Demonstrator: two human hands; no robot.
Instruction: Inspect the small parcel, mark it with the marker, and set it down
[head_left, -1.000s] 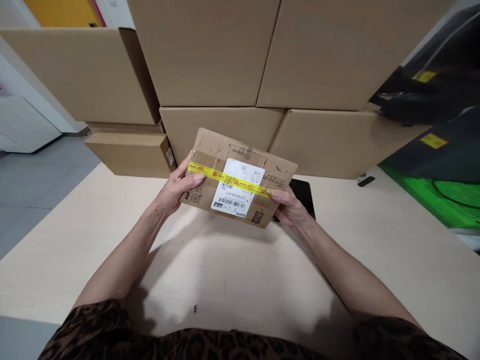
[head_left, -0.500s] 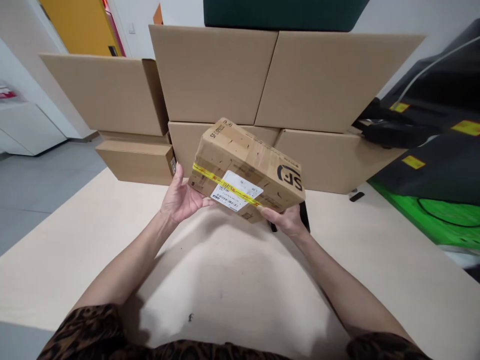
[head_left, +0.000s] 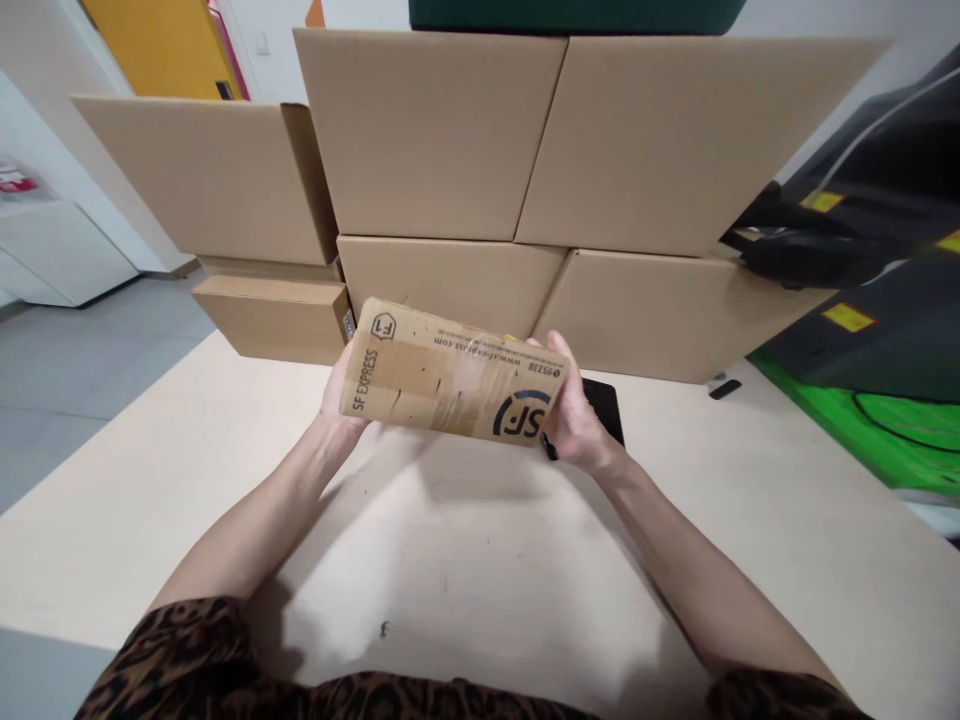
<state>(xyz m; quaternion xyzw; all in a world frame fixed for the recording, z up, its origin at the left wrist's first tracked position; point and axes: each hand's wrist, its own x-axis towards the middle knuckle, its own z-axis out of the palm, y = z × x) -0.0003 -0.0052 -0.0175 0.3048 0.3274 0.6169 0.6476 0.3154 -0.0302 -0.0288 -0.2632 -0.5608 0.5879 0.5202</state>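
One low box (head_left: 274,320) stands at the far left, between nine and ten o'clock from the parcel (head_left: 450,375). Next, at nine o'clock, the person's left hand (head_left: 341,400) is set against the parcel's near end; its fingers go out of sight behind the cardboard, so how firmly they curl cannot be told.

The parcel itself is in the middle, seemingly held above the table (head_left: 465,540), whose pale top shows at six o'clock. A long, taped side faces the person, its web address upside down, and the right end sits lower than the left. Large boxes (head_left: 431,130) rise toward twelve o'clock; how wide the gap behind the parcel is cannot be judged.

Just past three o'clock, the right hand (head_left: 581,425) closes the hold, palm at the end and a digit reaching up the back. Beyond it lies a black slab (head_left: 606,405) on the table.

To handle this well, the person would best share the weight evenly, press with flat palms rather than fingertips, keep the wrists loose, and leave room from the boxes at twelve.
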